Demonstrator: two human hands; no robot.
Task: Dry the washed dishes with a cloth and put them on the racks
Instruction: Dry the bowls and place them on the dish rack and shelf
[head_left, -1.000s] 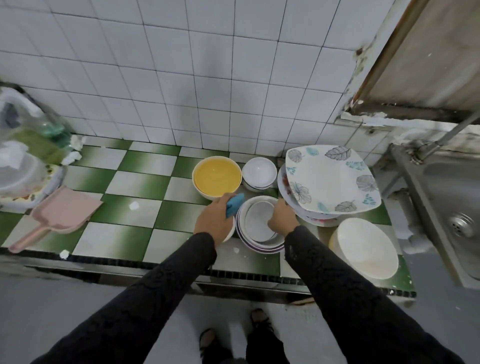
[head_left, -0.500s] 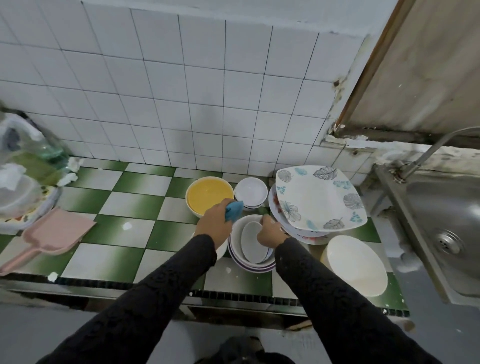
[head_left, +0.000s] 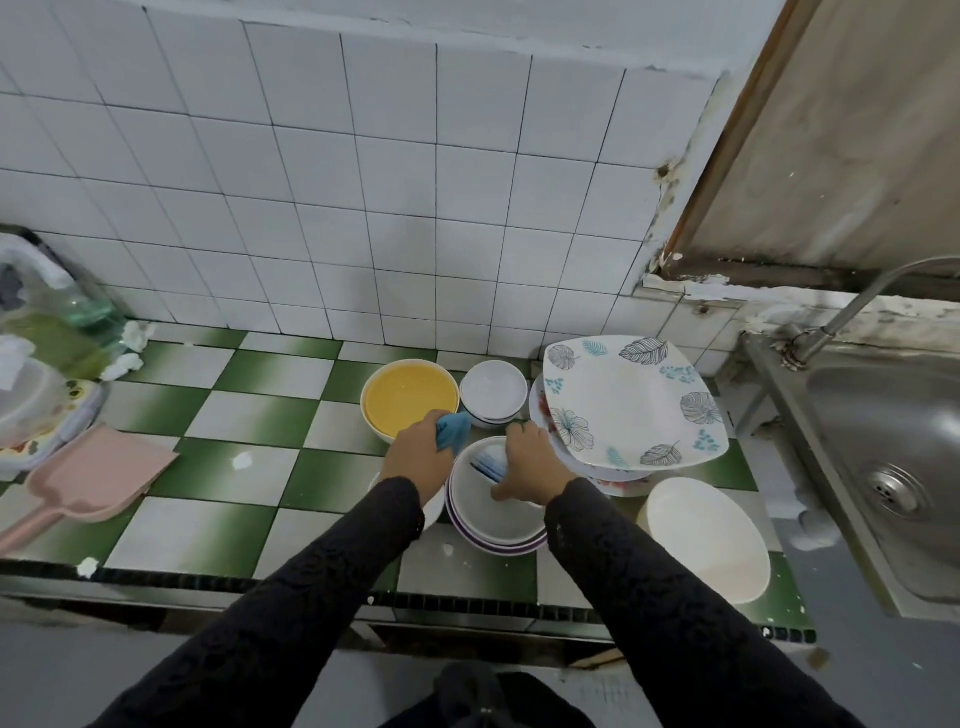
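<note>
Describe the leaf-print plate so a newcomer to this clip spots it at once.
From the steel sink on the right, move left onto the green checkered counter. The leaf-print plate tops the stack nearest the sink; unlike the round dishes around it, it is squarish with grey and teal leaves.

A counter (head_left: 249, 415) tiled in green and white squares is running along the white wall. A yellow bowl (head_left: 408, 402) is sitting toward the back, with a stack of small white bowls (head_left: 493, 389) just beside it on the right. Further right a pile of plates (head_left: 621, 482) is standing, carrying a square leaf-printed plate (head_left: 628, 400) on top. In front, a nest of purple-rimmed bowls (head_left: 498, 525) is resting near the edge, and a large white dish (head_left: 706, 540) is lying by the front right corner. Well apart on the left, a pink dustpan (head_left: 104, 470) is lying flat beside some clear plastic clutter (head_left: 31, 410). White scraps (head_left: 241, 460) are lying on the tiles.
</note>
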